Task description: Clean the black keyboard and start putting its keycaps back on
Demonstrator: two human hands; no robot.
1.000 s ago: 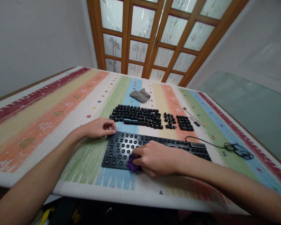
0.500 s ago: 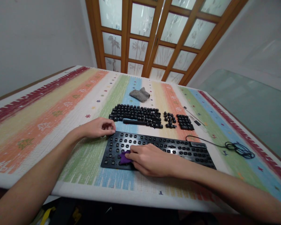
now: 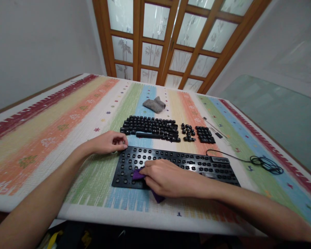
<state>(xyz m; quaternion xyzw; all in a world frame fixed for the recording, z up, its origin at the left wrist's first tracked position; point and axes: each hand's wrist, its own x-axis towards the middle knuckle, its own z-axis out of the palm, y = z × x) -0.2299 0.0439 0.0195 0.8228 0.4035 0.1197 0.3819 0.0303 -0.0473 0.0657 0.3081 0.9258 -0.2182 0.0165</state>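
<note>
A black keyboard (image 3: 171, 156) with its keycaps off lies on the striped tablecloth, bare switch posts showing in rows. My right hand (image 3: 167, 177) is closed on a purple cloth (image 3: 138, 174) and presses it onto the left-middle part of the board. One end of the cloth pokes out below the hand, past the near edge. At the board's far left corner, my left hand (image 3: 111, 142) has its fingers curled in, with thumb and fingertip pinching the corner. My right hand and forearm hide part of the middle and near rows.
Loose black keycaps (image 3: 150, 125) lie in keyboard order beyond the board, with a number-pad group (image 3: 205, 135) at right. Farther back is a folded grey cloth (image 3: 154, 104). A coiled cable (image 3: 266, 164) and a thin tool (image 3: 214, 126) lie to the right.
My right hand has shifted slightly, and an end of the purple cloth now shows below it. My left hand stays at the keyboard's corner.
</note>
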